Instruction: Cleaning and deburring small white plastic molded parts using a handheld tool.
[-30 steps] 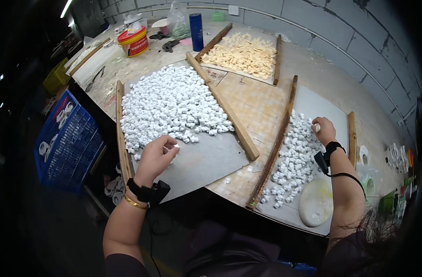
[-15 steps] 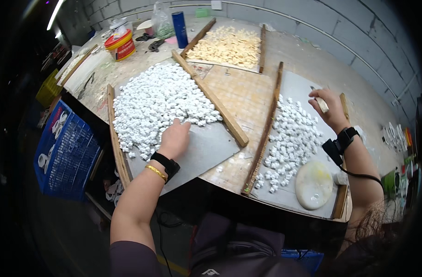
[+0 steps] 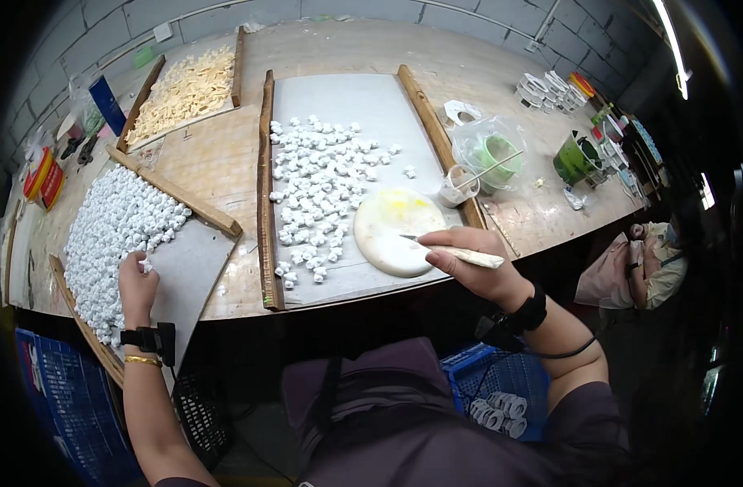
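The left hand [image 3: 137,292] pinches a small white piece [image 3: 146,265] at the edge of the white pile [image 3: 116,231]. The right hand [image 3: 496,274] has its fingers around a pale-handled tool [image 3: 474,257], tip above a round slab [image 3: 381,243]. Beyond, beige pieces [image 3: 181,97] cover the bench [image 3: 331,50].

Points the left forearm [image 3: 156,418] forward and slightly leftward, curling the fingers of the left hand [image 3: 136,286] toward the thumb; bends the right arm [image 3: 578,369] (elbow out sideways), angling the right hand [image 3: 481,266] inward in a pinching grip.
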`<state>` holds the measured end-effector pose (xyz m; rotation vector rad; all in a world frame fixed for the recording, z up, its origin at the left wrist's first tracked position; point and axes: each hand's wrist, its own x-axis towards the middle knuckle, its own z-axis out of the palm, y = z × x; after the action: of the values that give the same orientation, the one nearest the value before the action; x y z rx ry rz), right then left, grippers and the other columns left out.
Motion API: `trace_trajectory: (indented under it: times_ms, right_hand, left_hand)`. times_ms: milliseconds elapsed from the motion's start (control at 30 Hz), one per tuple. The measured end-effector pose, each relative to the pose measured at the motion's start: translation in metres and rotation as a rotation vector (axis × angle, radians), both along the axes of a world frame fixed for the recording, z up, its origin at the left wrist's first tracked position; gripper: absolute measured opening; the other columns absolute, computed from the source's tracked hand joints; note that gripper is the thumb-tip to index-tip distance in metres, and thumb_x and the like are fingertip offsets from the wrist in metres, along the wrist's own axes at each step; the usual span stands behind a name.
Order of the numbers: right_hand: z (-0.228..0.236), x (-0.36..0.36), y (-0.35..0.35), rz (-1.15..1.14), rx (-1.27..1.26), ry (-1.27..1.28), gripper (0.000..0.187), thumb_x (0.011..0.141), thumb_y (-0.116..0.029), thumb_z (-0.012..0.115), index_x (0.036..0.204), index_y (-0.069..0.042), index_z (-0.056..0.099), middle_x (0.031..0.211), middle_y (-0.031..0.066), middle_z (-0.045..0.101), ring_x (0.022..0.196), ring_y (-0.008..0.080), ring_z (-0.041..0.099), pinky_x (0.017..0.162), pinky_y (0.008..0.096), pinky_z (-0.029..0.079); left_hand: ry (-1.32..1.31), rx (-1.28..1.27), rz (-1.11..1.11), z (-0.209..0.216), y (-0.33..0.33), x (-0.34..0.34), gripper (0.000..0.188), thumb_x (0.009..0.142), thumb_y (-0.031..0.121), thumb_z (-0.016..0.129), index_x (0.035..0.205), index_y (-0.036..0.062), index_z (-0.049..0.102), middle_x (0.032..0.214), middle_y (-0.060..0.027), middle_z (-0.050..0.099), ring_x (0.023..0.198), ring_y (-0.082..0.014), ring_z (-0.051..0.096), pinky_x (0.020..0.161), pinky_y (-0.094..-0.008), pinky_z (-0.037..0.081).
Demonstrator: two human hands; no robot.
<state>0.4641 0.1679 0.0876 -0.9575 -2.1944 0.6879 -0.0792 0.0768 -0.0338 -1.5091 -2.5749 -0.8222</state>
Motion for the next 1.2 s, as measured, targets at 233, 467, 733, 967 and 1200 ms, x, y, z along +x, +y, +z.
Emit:
trace_trajectory:
  times_ms: [233,467,733,967,1200]
  right_hand:
    - [-0.067,0.025,-0.029,-0.292,-0.513,0.337,0.024,0.091,-0.015,0.065,0.108,0.001,0.067,0.082,0.0051,0.068,0.074,0.0085,0.062,0.067,0.0208,0.049]
    - [-0.087,0.022,-0.023,-0.286,-0.461,0.408,0.024,0.091,-0.015,0.065,0.109,0.001,0.067,0.085,0.0064,0.069,0.074,0.0082,0.062,0.067,0.0212,0.050]
    - [-0.091,0.032,-0.021,-0.277,-0.645,0.540,0.029,0.093,-0.024,0.062,0.107,0.001,0.067,0.077,0.0066,0.066,0.062,0.0063,0.055,0.056,0.0196,0.044]
    - [-0.080,0.026,-0.033,-0.220,-1.069,0.969,0.047,0.098,-0.039,0.050,0.113,0.005,0.061,0.071,0.0065,0.062,0.055,0.0087,0.048,0.054,0.0218,0.042]
    - [-0.069,0.007,-0.070,0.079,-0.966,0.947,0.046,0.096,-0.036,0.055,0.115,0.005,0.061,0.084,0.0103,0.063,0.063,0.0098,0.051,0.059,0.0241,0.044]
  left_hand:
    - [-1.065,0.364,0.074,0.057,-0.059,0.060,0.029,0.084,0.002,0.059,0.113,0.0019,0.059,0.101,-0.0016,0.056,0.086,-0.0109,0.056,0.073,-0.0241,0.050]
    - [-1.407,0.461,-0.090,0.049,-0.085,0.158,0.029,0.086,-0.001,0.060,0.115,-0.0031,0.056,0.098,-0.0083,0.061,0.079,-0.0118,0.061,0.067,-0.0219,0.053]
    - [-1.575,0.363,-0.102,0.047,-0.081,0.233,0.026,0.085,-0.006,0.059,0.111,-0.0039,0.059,0.101,-0.0121,0.063,0.079,-0.0145,0.064,0.070,-0.0265,0.056]
    - [-1.697,0.215,-0.208,0.048,-0.069,0.278,0.031,0.084,-0.004,0.061,0.116,-0.0049,0.058,0.104,-0.0146,0.065,0.086,-0.0192,0.066,0.075,-0.0289,0.057]
    - [-1.772,0.190,-0.387,0.044,-0.058,0.298,0.031,0.084,0.000,0.066,0.115,-0.0038,0.058,0.107,-0.0148,0.065,0.091,-0.0177,0.066,0.081,-0.0292,0.056]
